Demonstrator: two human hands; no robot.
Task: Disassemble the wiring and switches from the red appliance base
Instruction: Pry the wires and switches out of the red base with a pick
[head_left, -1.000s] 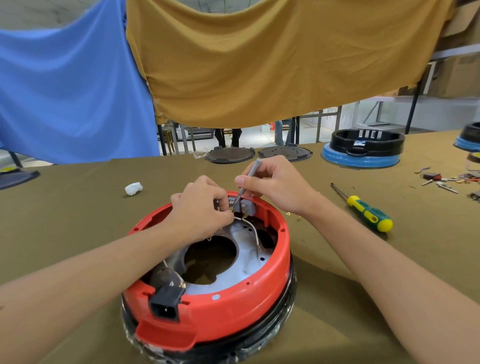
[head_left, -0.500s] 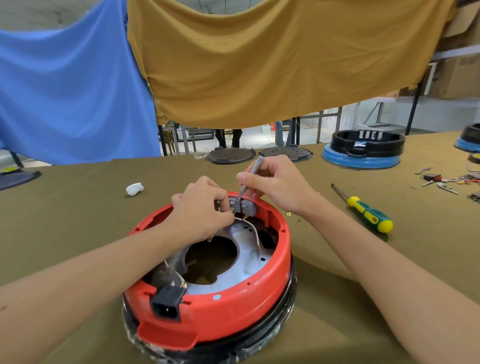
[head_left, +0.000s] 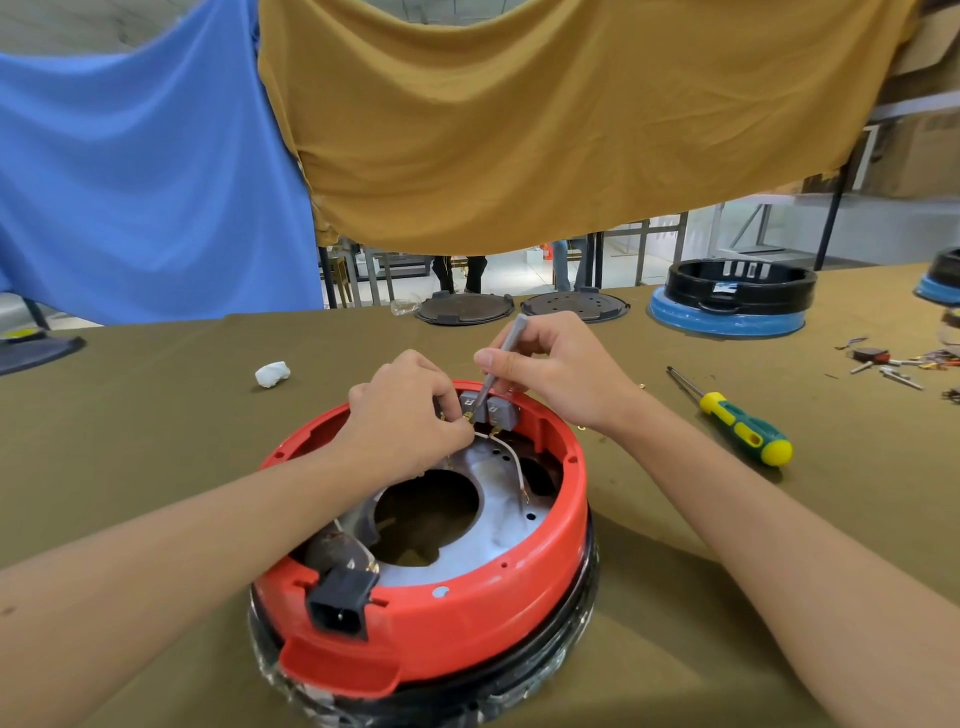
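One red appliance base (head_left: 457, 613), round, upturned on the olive-covered table (head_left: 156, 415) nearest the viewer, seated on a black lower rim; black power socket (head_left: 340, 605) set in its near wall, grey metal plate (head_left: 493, 514) with a large central hole inside. Two grey switches (head_left: 491, 408), side by side, mounted at the far inner wall of the base; white wire (head_left: 511, 462) curving from them down across the plate. Left hand (head_left: 402, 421), reaching over the base's far left rim, fingers curled and pinching at a small brass terminal just beside the left switch; what exactly lies between the fingertips cannot be told. Right hand (head_left: 558, 371), above the far rim, thumb and fingers curled round a slim grey tool (head_left: 498, 364), held tilted, its tip down between the two switches. One screwdriver (head_left: 737, 423), green and yellow handle, lying on the table right of the base, apart from it. One crumpled white scrap (head_left: 272, 373), left of the hands. Scattered small parts (head_left: 883, 361) at far right. Two dark round plates (head_left: 522, 307) and one black-and-blue appliance base (head_left: 727, 304) along the far table edge. Blue cloth (head_left: 145, 171) and mustard cloth (head_left: 545, 114) hanging behind.
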